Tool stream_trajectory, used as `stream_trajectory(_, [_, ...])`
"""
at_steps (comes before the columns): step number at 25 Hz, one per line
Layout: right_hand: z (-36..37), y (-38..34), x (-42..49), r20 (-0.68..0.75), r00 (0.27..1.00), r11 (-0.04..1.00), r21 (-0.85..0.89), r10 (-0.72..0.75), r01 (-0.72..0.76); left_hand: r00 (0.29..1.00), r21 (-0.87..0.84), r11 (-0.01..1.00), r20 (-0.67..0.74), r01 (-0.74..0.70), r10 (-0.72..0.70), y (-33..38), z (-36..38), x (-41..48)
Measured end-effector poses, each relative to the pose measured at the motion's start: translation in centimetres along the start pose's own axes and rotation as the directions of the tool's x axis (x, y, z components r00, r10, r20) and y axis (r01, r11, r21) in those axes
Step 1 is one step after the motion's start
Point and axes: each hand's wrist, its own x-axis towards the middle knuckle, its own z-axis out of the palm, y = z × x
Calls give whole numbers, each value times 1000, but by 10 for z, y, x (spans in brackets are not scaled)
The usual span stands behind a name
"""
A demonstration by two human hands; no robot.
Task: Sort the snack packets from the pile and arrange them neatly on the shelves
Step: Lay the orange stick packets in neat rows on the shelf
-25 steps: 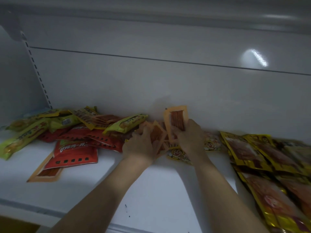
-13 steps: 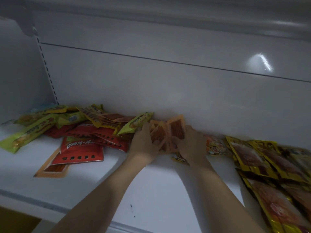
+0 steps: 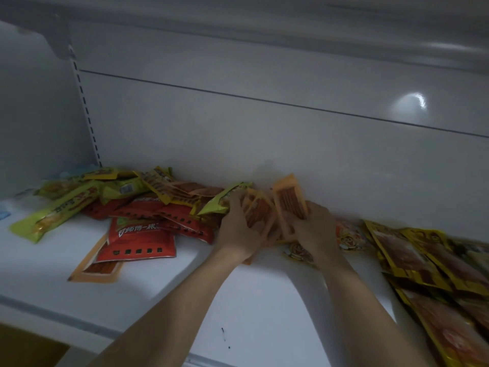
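both hands on orange stick packets at the back of the shelf

dim, soft frame; most print can't be read. fingertips of both hands sit behind the packets, so they're hidden. the shiny gold foil packets on the right are cut off by the right & bottom edges. small cartoon-print packets lie partly under the right wrist. a lone flat orange packet at front left is half covered by a glossy red rectangular packet.

the white smooth shelf carries a loose pile at left: red packs plus long yellow-green crinkly packets, overlapping every which way, up against the plain white back panel.

both forearms reach in from the bottom edge, backs of hands to the camera. left hand: grip closed round the fanned orange packets, thin plastic w/ clear windows over red-brown sticks, right beside the pile. right hand: grip closed on the upright orange packet, same flat windowed type, standing on end, top leaning left, near the back panel. the two hands are almost touching, mid-shelf.
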Motion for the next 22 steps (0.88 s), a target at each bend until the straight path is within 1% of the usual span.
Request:
stream_trajectory(2, [-8,-1,0,-17,1000,1000,28,-2,3,1000,-61,998,5,2,-2,2,1,1])
stream_trajectory(3, [-11,-1,1,-20,1000,998,69,8,-7,1000,-82,997,15,-5,6,3,2,2])
stream_trajectory(6, [-14,-2,1,-47,998,977,211,43,-32,996,-116,990,20,-85,88,6,2,2])
stream_trajectory(9, [-25,-9,-8,-93,994,927,373,64,-24,988,-240,960,9,-146,153,14,-1,-5])
stream_trajectory(10, [-32,-12,-13,-98,994,925,380,53,-12,985,-277,946,-9,-167,171,18,-1,-7])
stream_trajectory(11, [-40,-12,-19,-103,994,936,352,39,0,981,-279,941,-20,-191,193,20,0,-9])
stream_trajectory(13, [-53,-8,-39,-119,993,960,279,17,16,970,-257,938,5,-233,242,20,2,-18])
stream_trajectory(14, [-56,-2,-53,-114,993,960,281,26,7,969,-248,940,24,-233,247,18,4,-25])
stream_trajectory(16, [-55,12,-79,-68,996,954,296,64,-41,965,-195,953,77,-232,250,8,10,-41])
stream_trajectory(18, [-49,27,-95,12,998,974,215,69,-70,956,-103,963,135,-248,260,2,13,-53])
stream_trajectory(20, [-46,36,-103,33,997,986,154,66,-70,951,-53,966,174,-251,257,0,16,-57])
stream_trajectory(22, [-44,37,-111,38,998,980,193,47,-53,953,-11,972,196,-233,231,4,16,-63])
